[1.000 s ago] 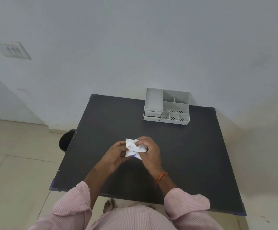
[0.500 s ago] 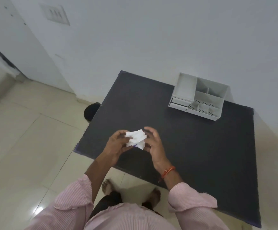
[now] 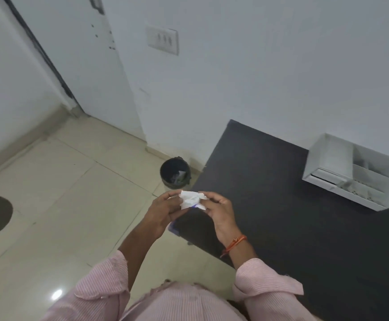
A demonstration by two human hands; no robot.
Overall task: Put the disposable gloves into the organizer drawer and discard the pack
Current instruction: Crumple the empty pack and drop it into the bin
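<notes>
Both hands — left (image 3: 163, 210), right (image 3: 220, 210) — gripping crumpled white pack (image 3: 191, 199), black bin (image 3: 175, 173) beyond

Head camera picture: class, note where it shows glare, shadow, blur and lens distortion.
Head view: glare spot on the floor tiles; the hands' shadow falls on the black table; the white organizer is smeared by motion blur; the door frame leans from wide-angle distortion; the crumpled pack stays fairly sharp.
</notes>
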